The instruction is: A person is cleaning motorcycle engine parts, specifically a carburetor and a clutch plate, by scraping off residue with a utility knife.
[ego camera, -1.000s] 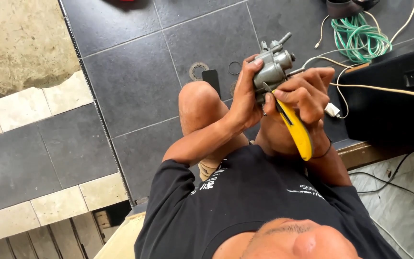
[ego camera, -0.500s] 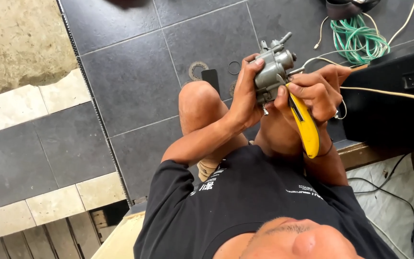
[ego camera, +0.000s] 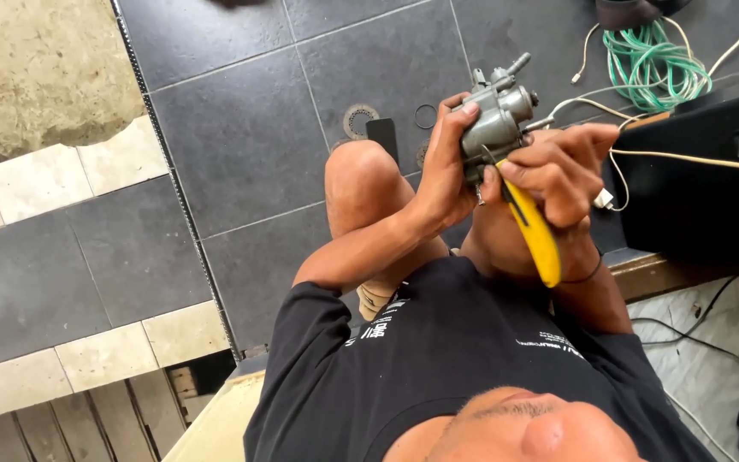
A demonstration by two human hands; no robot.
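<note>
- The left hand point(ego camera: 446, 175) is wrapped around a grey metal carburetor point(ego camera: 496, 120), fingers curled over its top and thumb beneath, holding it in the air above the person's bent knees.
- The right hand point(ego camera: 562, 167) is closed around the yellow handle of a screwdriver point(ego camera: 534, 229), fingers clenched; the tool's tip sits against the lower side of the carburetor, though the exact contact spot is hidden by the fingers.
- The carburetor rests on nothing — only the left hand's grasp carries it over the dark tiled floor point(ego camera: 250, 128).
- Risk, as I judge it: the screwdriver tip could slip off under pressure and jab the left palm or thumb, since that hand lies close to the blade's line.
- A loosened small part could drop and roll away across the tiles — round rings point(ego camera: 361, 120) already lie there beyond the knee.
- Green coiled cable point(ego camera: 652, 64) and white wires point(ego camera: 583, 103) trail near the right hand; a snag could jerk the hold.
</note>
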